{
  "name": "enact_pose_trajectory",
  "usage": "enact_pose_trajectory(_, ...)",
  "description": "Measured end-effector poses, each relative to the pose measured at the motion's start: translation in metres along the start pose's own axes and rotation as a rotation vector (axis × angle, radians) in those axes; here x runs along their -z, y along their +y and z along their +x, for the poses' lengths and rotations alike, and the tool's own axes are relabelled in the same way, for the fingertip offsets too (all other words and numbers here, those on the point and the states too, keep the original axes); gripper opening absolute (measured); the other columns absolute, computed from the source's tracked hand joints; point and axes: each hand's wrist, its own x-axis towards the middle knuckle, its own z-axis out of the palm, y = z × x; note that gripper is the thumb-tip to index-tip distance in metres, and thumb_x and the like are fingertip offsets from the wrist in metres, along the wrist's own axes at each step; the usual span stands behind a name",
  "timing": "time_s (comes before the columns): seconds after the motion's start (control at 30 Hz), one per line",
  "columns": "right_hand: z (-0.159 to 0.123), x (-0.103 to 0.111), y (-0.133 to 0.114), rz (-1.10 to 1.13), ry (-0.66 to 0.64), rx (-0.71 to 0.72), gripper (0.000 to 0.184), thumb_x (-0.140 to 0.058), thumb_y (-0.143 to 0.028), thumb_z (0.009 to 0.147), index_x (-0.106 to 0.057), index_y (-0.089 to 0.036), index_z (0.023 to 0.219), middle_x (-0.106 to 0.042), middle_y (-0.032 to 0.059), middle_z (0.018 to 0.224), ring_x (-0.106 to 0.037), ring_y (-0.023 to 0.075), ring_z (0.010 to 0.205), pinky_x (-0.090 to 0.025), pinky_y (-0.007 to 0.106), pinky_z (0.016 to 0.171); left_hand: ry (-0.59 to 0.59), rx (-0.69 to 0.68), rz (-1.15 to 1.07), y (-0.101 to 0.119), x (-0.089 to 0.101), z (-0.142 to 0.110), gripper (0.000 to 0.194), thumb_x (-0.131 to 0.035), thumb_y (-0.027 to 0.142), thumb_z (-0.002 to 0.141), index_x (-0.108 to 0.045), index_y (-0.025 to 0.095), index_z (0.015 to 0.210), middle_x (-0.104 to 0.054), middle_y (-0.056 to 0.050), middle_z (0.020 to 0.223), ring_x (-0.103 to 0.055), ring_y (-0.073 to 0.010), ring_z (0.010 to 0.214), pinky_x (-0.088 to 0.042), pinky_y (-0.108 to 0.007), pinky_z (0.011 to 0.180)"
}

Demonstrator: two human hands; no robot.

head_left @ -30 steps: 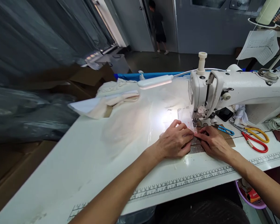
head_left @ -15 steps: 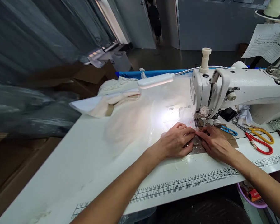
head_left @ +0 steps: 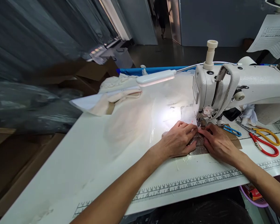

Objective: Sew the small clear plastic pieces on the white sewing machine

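Observation:
Under the needle area of a white sewing machine (head_left: 259, 82) lies thin pale fabric (head_left: 188, 114), brightly lit by a lamp. My left hand (head_left: 178, 140) is closed, its fingertips bunched on the fabric's near edge just in front of the presser foot (head_left: 198, 122). Meeting it there, my right hand (head_left: 220, 143) pinches at the same spot with thumb and forefinger. The fingers hide most of the pinched edge. Beneath both hands is a shiny metal plate (head_left: 199, 151). Blue thread snips (head_left: 232, 130) lie just beyond my right hand.
Red-and-yellow-handled scissors (head_left: 266, 141) lie at the right. A printed ruler (head_left: 189, 185) runs along the table's front edge. The lamp (head_left: 156, 77) hangs over the table, and folded cream cloth (head_left: 124, 95) lies back left. Cardboard boxes (head_left: 91, 74) stand left. A person (head_left: 161, 15) is at the doorway.
My view has shifted slightly, so the machine appears farther right and higher. Both hands stay together at the presser foot with little movement. The person in the background has walked through the doorway.

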Motion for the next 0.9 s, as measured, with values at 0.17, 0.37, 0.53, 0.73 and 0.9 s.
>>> enact_pose_trajectory(0.17,0.001,0.0,0.001,-0.023,-0.04,-0.014,0.037,-0.035,-0.013,0.092,-0.056,-0.016,0.122,-0.061,0.015,0.104,-0.058,0.024,0.09,-0.054,0.041,0.08,-0.004,0.022,0.02,0.0,0.0,0.003,0.034,-0.042,0.033,0.095,-0.065,0.012,0.11,-0.064,-0.014,0.118,-0.062,-0.0235,0.091,-0.048,-0.042,0.085)
enact_pose_trajectory(0.37,0.002,-0.003,0.005,-0.063,-0.082,-0.03,0.035,-0.037,-0.016,0.095,-0.055,-0.018,0.126,-0.06,0.0143,0.106,-0.058,0.0238,0.091,-0.054,0.041,0.082,-0.001,0.06,-0.013,-0.002,0.0,0.005,0.034,-0.044,0.035,0.095,-0.065,0.013,0.107,-0.062,-0.013,0.121,-0.063,-0.0232,0.096,-0.047,-0.042,0.088)
enact_pose_trajectory(0.53,0.005,0.004,0.006,0.002,-0.125,-0.045,0.036,-0.038,-0.02,0.096,-0.057,-0.016,0.126,-0.062,0.0135,0.101,-0.059,0.0224,0.086,-0.054,0.038,0.078,-0.024,0.082,0.003,-0.004,0.0,0.006,0.037,-0.044,0.04,0.094,-0.065,0.013,0.11,-0.062,-0.012,0.121,-0.062,-0.0226,0.096,-0.046,-0.041,0.088)
enact_pose_trajectory(0.73,0.01,0.021,0.025,0.262,-0.166,-0.187,0.033,-0.039,-0.035,0.1,-0.068,-0.019,0.106,-0.064,0.0054,0.08,-0.059,0.016,0.066,-0.05,0.029,0.064,-0.055,0.096,0.038,-0.005,0.003,0.009,0.042,-0.043,0.044,0.094,-0.064,0.013,0.112,-0.06,-0.013,0.121,-0.06,-0.024,0.093,-0.047,-0.042,0.082)
enact_pose_trajectory(0.9,0.018,0.018,0.041,0.436,-0.071,-0.352,0.045,-0.033,-0.042,0.101,-0.067,-0.019,0.081,-0.065,0.0041,0.066,-0.059,0.0176,0.061,-0.049,0.03,0.06,-0.059,0.104,0.054,-0.006,0.004,0.01,0.042,-0.044,0.047,0.094,-0.064,0.014,0.112,-0.061,-0.011,0.109,-0.059,-0.0234,0.09,-0.046,-0.04,0.079)
